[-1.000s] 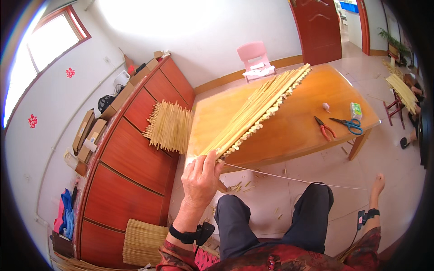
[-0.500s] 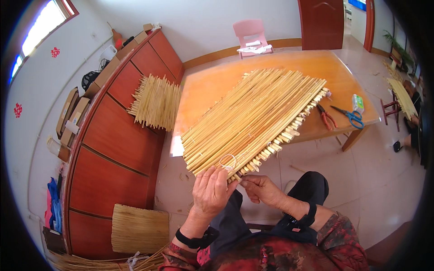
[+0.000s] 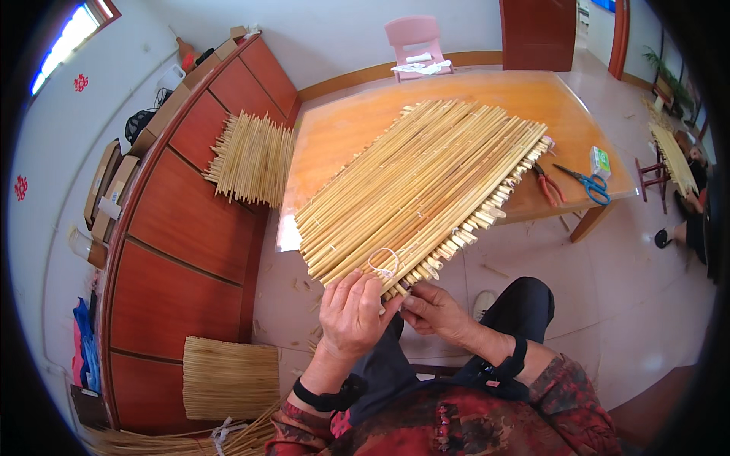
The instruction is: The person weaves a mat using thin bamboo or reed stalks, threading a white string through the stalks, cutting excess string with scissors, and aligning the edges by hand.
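A mat of straw-coloured reed stalks (image 3: 418, 186), laid side by side, rests on the table and juts over its near edge. My left hand (image 3: 350, 313) is closed on the mat's near corner, fingers on top and thumb at the edge. Against that edge, just right of the left thumb, the fingers of my right hand (image 3: 435, 310) are pinched together; what they hold is hidden. A loop of white cord (image 3: 395, 257) lies on the stalks above my left fingers. Cut stalk ends stick out along the mat's right side.
On the orange table (image 3: 334, 137), right of the mat, lie red-handled pliers (image 3: 549, 188), blue-handled scissors (image 3: 589, 185) and a small green-and-white box (image 3: 600, 163). More reed mats (image 3: 251, 159) lean by the red cabinet (image 3: 182, 289). A pink chair (image 3: 414, 38) stands behind. Another person (image 3: 692, 228) sits far right.
The view has shifted slightly. My right fingertips and left thumb are a little closer together at the mat's corner. The mat stays in my left hand.
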A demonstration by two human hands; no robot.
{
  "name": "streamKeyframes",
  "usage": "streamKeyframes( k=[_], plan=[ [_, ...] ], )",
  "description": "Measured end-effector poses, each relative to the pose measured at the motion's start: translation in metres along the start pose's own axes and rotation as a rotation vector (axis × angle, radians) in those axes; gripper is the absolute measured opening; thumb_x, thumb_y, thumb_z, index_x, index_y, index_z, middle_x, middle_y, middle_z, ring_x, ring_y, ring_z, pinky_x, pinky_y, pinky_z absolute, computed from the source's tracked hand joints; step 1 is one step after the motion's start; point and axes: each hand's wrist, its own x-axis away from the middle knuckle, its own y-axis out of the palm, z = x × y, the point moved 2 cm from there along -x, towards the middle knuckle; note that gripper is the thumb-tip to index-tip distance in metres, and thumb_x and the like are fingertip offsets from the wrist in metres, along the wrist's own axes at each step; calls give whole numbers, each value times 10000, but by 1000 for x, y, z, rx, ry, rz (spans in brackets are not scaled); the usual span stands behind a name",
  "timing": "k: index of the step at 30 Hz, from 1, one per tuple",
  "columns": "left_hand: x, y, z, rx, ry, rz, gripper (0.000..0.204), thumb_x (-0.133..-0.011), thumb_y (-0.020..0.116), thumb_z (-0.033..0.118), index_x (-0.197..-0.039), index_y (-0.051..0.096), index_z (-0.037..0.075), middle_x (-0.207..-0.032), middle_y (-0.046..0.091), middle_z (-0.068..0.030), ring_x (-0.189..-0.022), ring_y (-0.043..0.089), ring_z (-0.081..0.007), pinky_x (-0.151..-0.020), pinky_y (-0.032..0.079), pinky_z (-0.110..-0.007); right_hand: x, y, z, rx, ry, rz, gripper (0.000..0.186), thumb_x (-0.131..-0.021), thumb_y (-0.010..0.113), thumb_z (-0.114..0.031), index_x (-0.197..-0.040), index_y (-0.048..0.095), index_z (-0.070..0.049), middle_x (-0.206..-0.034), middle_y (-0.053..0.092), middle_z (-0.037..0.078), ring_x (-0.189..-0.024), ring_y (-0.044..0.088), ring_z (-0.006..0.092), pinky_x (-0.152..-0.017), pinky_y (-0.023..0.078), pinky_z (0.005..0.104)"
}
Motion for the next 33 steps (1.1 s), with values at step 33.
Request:
streamKeyframes(
  k=[33],
  plan=[
    [-2,7,11,-115,68,-142,350,-757,662,234,-1027,592,24,-962,617,-90,-818,584,-244,-688,455,-361,48,-24,-1,510,-228,258,299,-952,420,-190,-1195,495,-32,-792,551,16,-590,480,72,-574,429,208]
  ],
)
